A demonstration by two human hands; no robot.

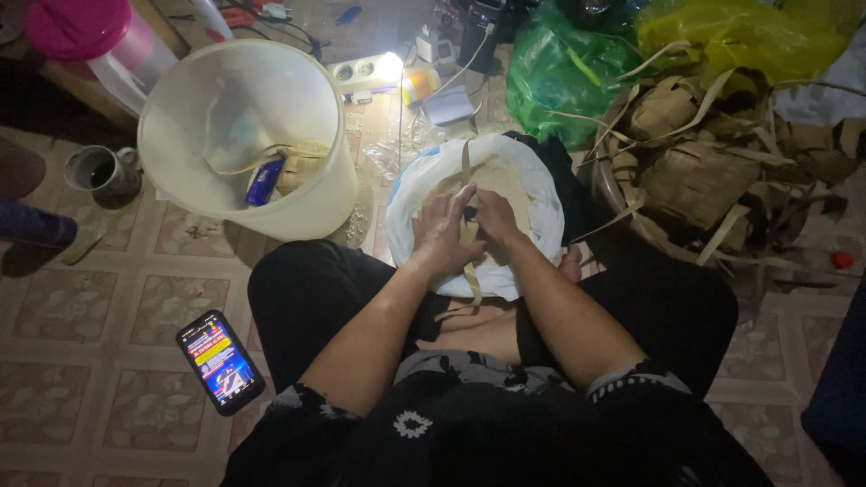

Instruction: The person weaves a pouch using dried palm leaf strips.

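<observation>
The person sits on the tiled floor (pixel 117 298) with both forearms reaching forward over their lap to a white plastic bag (pixel 541 194) that holds pale uncooked rice (pixel 499 176). The left hand (pixel 442 233) lies at the near edge of the bag's mouth, its fingers (pixel 454 206) held close together and curled over something small at the middle; the right hand (pixel 499 221) meets it there, fingers bent inward and touching the left hand's (what exactly they pinch cannot be told in the dim light). A pale leaf strip (pixel 471 271) runs down from between the two hands and hangs over the bag's near side, and another length of it rises over the rice toward the far rim. Just left of the bag stands a large white bucket (pixel 271 198), tipped toward the camera, with a blue packet (pixel 264 182) and some strips inside. A metal mug (pixel 101 171) sits on the floor left of the bucket. A phone (pixel 221 362) with a lit screen lies on the tiles near the person's left knee. To the right, a basket (pixel 699 176) is heaped with woven leaf pouches and loose strips, with a green plastic bag (pixel 559 77) and a yellow plastic bag (pixel 740 32) behind it.
</observation>
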